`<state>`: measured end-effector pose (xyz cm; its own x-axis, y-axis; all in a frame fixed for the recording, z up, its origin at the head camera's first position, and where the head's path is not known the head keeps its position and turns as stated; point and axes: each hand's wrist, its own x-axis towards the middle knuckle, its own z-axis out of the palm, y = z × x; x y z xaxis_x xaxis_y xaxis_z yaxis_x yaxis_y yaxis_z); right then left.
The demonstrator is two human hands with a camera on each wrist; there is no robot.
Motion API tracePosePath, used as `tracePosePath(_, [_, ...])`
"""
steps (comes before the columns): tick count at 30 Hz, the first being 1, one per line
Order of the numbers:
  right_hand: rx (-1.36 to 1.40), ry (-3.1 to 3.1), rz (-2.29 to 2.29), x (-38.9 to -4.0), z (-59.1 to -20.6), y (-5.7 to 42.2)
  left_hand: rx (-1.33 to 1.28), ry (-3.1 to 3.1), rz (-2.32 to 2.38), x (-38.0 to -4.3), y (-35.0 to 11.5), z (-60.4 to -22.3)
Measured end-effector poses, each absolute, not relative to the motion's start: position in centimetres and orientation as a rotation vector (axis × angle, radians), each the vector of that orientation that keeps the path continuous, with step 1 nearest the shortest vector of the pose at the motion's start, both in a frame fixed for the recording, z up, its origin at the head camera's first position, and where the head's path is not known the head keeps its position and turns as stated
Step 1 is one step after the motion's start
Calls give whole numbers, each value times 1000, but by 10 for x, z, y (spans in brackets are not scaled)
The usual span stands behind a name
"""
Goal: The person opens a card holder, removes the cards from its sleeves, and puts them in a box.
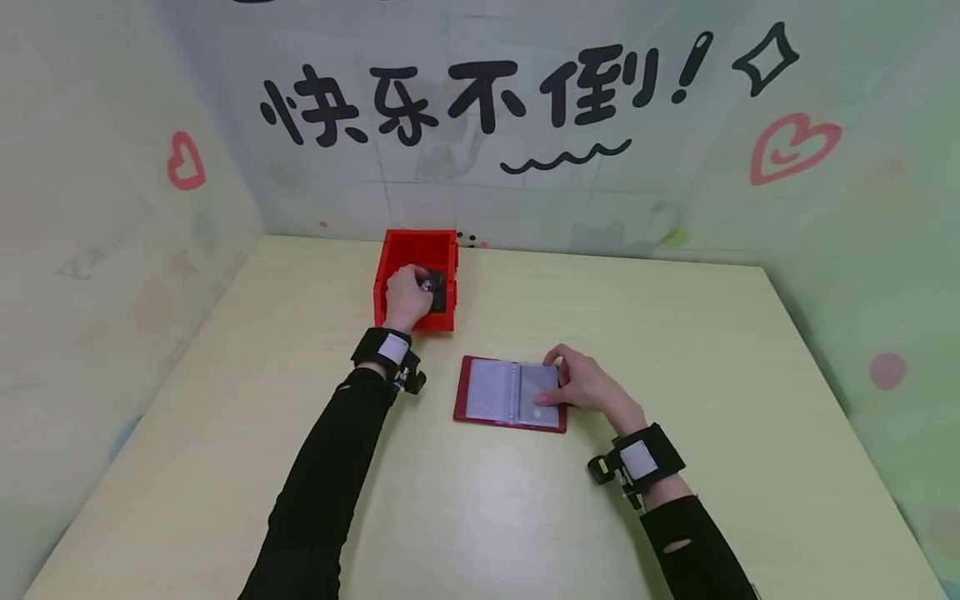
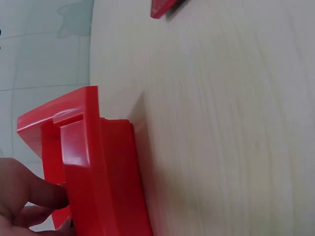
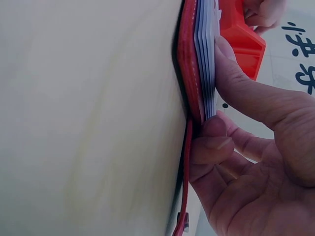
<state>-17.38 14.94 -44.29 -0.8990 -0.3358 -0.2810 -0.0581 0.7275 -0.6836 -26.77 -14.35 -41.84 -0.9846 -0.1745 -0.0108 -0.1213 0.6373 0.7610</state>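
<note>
A red plastic bin [image 1: 420,247] surrounds the bent fingers of our left hand [image 1: 406,297], a flat black item [image 1: 437,297] at their tips (grip unclear), and a dark-red booklet's [image 1: 461,388] clear plastic sleeves [image 1: 536,385] lie pinched, ideally lightly, between thumb and fingers of our right hand [image 1: 587,383].

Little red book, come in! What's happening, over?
Left hand inside red box, at dark thing, grip unclear. Right hand pinching edge of little red book. Book open, nothing seen in the way.

Pale, perhaps wooden table [image 1: 487,500]; lettered wall [image 1: 480,200]
</note>
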Motion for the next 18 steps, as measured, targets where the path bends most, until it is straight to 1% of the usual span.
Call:
tracePosePath(8, [-318, 2553, -977, -173, -443, 149, 280, -2925, -1094, -268, -137, -422])
tracePosePath(18, [-302, 2557, -984, -173, -445, 150, 220, -3137, -810, -267, -127, -427])
